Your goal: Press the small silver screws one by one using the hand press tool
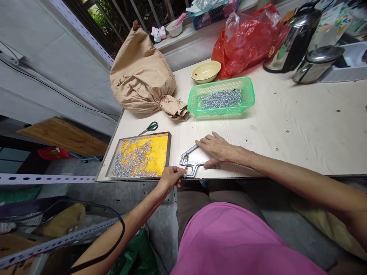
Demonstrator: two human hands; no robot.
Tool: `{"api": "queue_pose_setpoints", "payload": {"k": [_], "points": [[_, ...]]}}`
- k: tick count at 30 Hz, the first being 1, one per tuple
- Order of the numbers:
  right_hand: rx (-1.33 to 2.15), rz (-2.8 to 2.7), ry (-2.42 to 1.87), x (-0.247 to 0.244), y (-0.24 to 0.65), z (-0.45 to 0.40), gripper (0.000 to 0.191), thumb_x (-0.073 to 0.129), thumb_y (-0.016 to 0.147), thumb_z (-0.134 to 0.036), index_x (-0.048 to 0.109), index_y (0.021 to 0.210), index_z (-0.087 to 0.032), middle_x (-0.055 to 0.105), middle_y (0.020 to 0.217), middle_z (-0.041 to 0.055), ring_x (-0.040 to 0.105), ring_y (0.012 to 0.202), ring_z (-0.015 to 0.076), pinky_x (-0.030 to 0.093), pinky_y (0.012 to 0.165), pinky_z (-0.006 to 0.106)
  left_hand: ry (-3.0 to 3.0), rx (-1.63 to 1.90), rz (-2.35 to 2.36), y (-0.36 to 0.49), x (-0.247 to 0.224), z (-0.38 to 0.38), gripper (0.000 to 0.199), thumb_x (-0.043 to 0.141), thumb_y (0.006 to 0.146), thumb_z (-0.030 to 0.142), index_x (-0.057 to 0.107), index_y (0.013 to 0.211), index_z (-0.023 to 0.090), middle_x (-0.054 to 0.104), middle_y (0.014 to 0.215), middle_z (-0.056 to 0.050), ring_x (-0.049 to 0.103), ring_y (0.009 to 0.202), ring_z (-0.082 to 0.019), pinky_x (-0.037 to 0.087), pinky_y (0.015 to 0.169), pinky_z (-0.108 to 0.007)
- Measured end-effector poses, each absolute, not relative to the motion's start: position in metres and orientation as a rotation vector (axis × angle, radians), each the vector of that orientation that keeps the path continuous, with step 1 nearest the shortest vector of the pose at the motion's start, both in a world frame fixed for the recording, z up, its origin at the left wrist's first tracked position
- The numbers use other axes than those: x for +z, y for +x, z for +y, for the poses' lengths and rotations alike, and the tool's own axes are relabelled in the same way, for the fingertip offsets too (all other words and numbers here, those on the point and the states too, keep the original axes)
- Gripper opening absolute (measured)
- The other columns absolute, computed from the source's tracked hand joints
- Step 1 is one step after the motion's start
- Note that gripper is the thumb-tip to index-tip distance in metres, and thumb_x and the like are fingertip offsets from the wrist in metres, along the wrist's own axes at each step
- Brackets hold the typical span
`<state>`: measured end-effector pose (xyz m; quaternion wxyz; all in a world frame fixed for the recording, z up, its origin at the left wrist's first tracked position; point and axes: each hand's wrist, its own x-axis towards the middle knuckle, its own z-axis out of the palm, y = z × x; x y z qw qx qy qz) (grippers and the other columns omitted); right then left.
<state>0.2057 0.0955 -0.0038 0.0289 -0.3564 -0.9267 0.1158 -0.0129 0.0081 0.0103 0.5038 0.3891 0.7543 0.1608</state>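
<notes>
A silver hand-press plier [194,166] with a spring and a small red part at its jaw lies near the table's front edge. My right hand [216,148] is around its two handles, fingers over the upper lever and thumb by the lower one. At the jaw, my left hand [172,177] is closed in a pinch; whatever sits between its fingertips is too small to make out. Left of the tool stands a shallow tray [169,147] with a yellow bottom, holding many small metal pins [133,158]. A green plastic basket [250,95] farther back contains more small silver metal pieces [220,99].
Green-handled scissors [153,126] lie behind the tray. A tied brown paper sack [143,76], a cream bowl [205,71] and a red plastic bag [246,42] stand at the back. An electric kettle [295,42] and a metal pot [315,63] are at the far right.
</notes>
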Motion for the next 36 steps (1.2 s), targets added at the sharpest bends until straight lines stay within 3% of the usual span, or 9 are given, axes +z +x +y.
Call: {"api": "queue_pose_setpoints", "payload": {"k": [10,16,23,26,29,33,36], "points": [[0.403,-2.801,-1.099,0.001,0.211,0.082,0.068,0.071,0.070,-0.051,0.050,0.125,-0.016,0.059,0.112,0.0143,0.048,0.107,0.0319,0.025,0.098,0.052,0.919,0.383,1.797,-0.014,0.009,0.008,0.030,0.072,0.070,0.037,0.056,0.064,0.013,0.044,0.039,0.007,0.038,0.032,-0.004,0.036,0.033,-0.016],[0.396,-2.779,-1.057,-0.001,0.214,0.079,0.054,0.066,0.076,-0.050,0.053,0.115,-0.015,0.060,0.106,0.0124,0.048,0.098,0.0278,0.032,0.088,0.041,0.858,0.414,1.814,-0.007,0.015,0.008,0.031,0.075,0.067,0.036,0.055,0.065,0.013,0.045,0.043,0.008,0.041,0.036,-0.004,0.043,0.038,-0.018],[0.462,-2.721,-1.056,0.002,0.215,0.069,0.035,0.063,0.082,-0.038,0.054,0.107,-0.016,0.060,0.102,0.0102,0.048,0.092,0.0242,0.035,0.076,0.034,0.962,0.366,1.849,-0.010,0.014,0.003,0.030,0.069,0.072,0.041,0.055,0.065,0.014,0.045,0.046,0.005,0.043,0.040,-0.008,0.044,0.043,-0.022],[0.489,-2.719,-1.078,0.005,0.214,0.065,0.031,0.063,0.083,-0.034,0.053,0.107,-0.016,0.060,0.103,0.0105,0.048,0.093,0.0240,0.035,0.073,0.033,1.424,0.361,1.977,-0.011,0.017,0.000,0.024,0.060,0.080,0.038,0.061,0.072,0.015,0.057,0.063,-0.002,0.054,0.054,-0.013,0.046,0.053,-0.025],[0.507,-2.715,-1.088,0.007,0.213,0.062,0.029,0.062,0.085,-0.031,0.051,0.107,-0.016,0.059,0.103,0.0105,0.047,0.093,0.0237,0.036,0.074,0.033,2.016,0.360,1.896,-0.004,0.020,0.003,0.019,0.057,0.083,0.032,0.063,0.092,0.017,0.062,0.094,-0.007,0.060,0.085,-0.019,0.049,0.076,-0.031],[0.500,-2.695,-1.082,0.005,0.213,0.059,0.029,0.059,0.086,-0.030,0.051,0.110,-0.015,0.059,0.104,0.0108,0.047,0.094,0.0238,0.037,0.078,0.035,2.458,0.235,1.505,0.012,0.015,0.025,0.049,0.063,0.080,0.027,0.047,0.126,0.017,0.049,0.131,-0.013,0.043,0.122,-0.028,0.040,0.098,-0.043],[0.486,-2.673,-1.079,0.003,0.215,0.058,0.040,0.063,0.083,-0.031,0.048,0.116,-0.014,0.058,0.108,0.0113,0.048,0.095,0.0239,0.039,0.081,0.037,2.526,0.096,1.345,0.018,0.008,0.046,0.066,0.066,0.077,0.026,0.036,0.135,0.015,0.044,0.136,-0.017,0.041,0.125,-0.029,0.038,0.100,-0.045]]}}
